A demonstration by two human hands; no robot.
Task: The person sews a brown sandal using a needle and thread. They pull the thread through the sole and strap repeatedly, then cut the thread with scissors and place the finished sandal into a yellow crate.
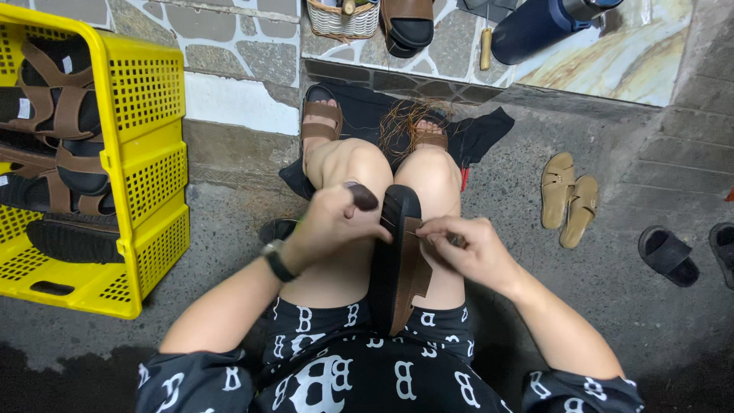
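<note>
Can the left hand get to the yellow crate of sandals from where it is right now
Probably yes. The yellow crate stands open beside the person's left side with bare floor between, though the left hand currently grips a dark tool.

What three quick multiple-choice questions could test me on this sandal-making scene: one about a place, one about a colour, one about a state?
1. Where is the crate of sandals?
A. at the person's left
B. at the person's right
C. on the step

2. What colour is the crate?
A. blue
B. yellow
C. red

3. How is the sandal between the knees held?
A. flat
B. on its edge
C. hanging

A: the crate fills the left side.
B: its walls are yellow.
B: the sandal stands on its edge between the knees, with the left hand and right hand on it.
</note>
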